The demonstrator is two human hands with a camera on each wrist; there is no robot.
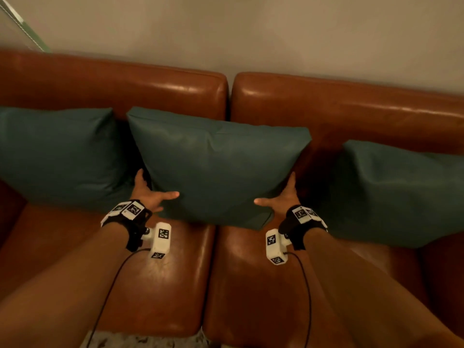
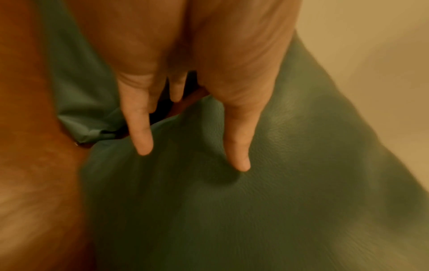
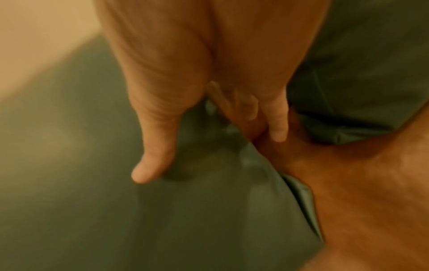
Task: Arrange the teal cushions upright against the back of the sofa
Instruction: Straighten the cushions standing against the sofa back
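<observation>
The middle square teal leather cushion [image 1: 216, 167] stands on the seat of the brown leather sofa [image 1: 155, 280], leaning against the backrest between two further teal cushions [image 1: 57, 151] [image 1: 401, 192]. The left hand [image 1: 150, 194] and right hand [image 1: 281, 199] flank its lower corners. Thumbs lie extended on the front face; the other fingers reach straight along the sides, gripping nothing.

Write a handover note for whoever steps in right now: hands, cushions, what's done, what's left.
Left hand: open, flat on the middle cushion's left edge.
Right hand: open, flat on its right edge.
Middle cushion leans on the sofa back, across the gap between the two back pads.
Left cushion leans against the back too.
Right cushion slumps lower and looks least upright.
Left to do: settle the middle cushion, let go, then straighten the right one.
</observation>
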